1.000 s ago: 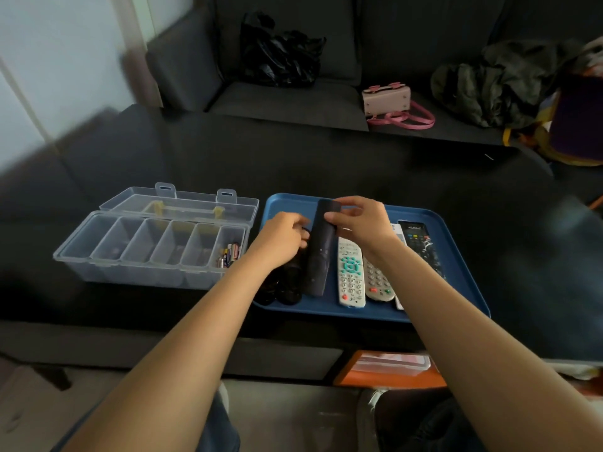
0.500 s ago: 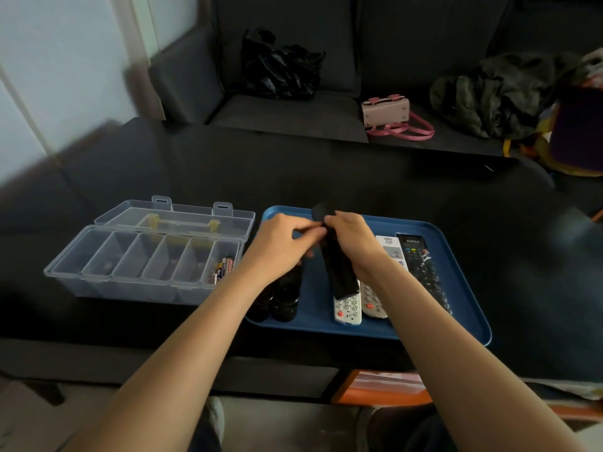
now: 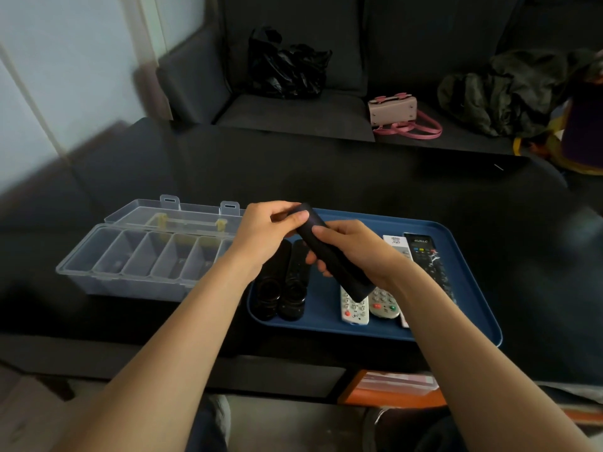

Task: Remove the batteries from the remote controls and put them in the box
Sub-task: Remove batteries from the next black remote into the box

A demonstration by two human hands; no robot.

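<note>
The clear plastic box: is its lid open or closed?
Open. The lid lies folded back behind the box, and the compartments are uncovered.

My forearms are bare to the frame's lower edge, no sleeves, watch or rings; my left hand [image 3: 261, 236] and right hand [image 3: 355, 252] are ungloved.

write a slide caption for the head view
Both hands grip a black remote above the blue tray, open clear box alongside.
</note>
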